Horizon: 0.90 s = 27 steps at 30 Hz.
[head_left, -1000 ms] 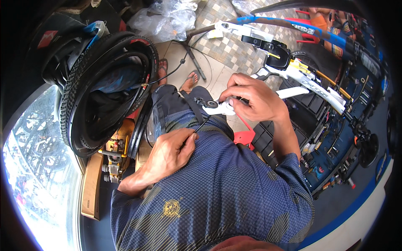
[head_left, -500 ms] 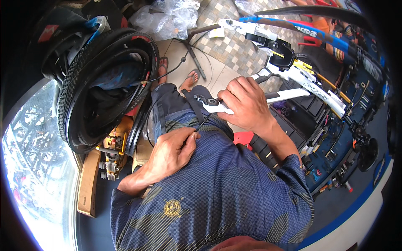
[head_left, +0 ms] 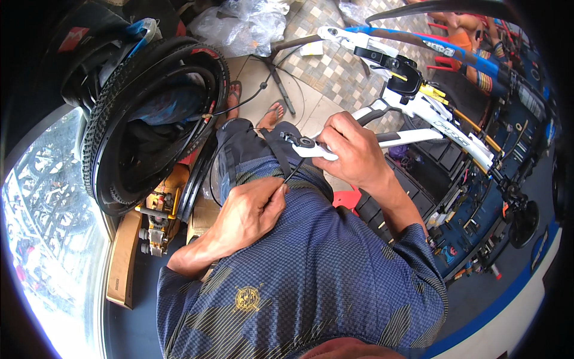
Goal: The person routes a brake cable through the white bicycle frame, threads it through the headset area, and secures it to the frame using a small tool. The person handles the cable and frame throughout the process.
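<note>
Staying clamped: right hand on brake lever, left hand pinching cable.

White brake lever with black pivot, black cable trailing from it, above the lap.

My right hand now sits lower and nearer on the white bike frame, gripping its near end more fully, while my left hand edges slightly right along the black cable.
</note>
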Tool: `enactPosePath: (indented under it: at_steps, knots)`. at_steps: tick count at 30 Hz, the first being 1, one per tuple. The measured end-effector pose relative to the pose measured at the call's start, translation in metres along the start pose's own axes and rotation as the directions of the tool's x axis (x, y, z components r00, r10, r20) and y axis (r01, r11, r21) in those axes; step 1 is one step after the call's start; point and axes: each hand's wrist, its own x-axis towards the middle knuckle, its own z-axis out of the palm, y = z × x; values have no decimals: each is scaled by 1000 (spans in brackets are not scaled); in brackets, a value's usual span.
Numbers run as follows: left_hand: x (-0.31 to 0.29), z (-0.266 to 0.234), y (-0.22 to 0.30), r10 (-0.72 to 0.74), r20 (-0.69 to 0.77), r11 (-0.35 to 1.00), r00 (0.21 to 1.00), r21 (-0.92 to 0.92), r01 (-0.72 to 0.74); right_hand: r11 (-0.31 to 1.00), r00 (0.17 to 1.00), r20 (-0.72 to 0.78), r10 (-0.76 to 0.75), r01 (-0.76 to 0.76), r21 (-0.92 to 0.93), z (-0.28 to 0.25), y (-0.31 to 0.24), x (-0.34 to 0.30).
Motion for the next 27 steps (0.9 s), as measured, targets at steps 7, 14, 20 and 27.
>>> enactPosePath:
  at_steps: [7, 14, 20, 27]
  knots:
    - [12, 6, -2, -44, -17, 998, 999, -44, 43, 981, 977, 128, 168, -178, 76, -5, -2, 1]
    - [38, 32, -15, -91, -60, 990, 994, -113, 84, 970, 976, 50, 210, -215, 114, 0, -1, -2]
    - [35, 27, -19, -59, -76, 998, 995, 6, 60, 973, 976, 4, 219, -218, 77, -2, -3, 1]
    - [0, 1, -26, -3, -28, 999, 1000, 48, 4, 974, 964, -203, 173, -199, -113, 0, 0, -22]
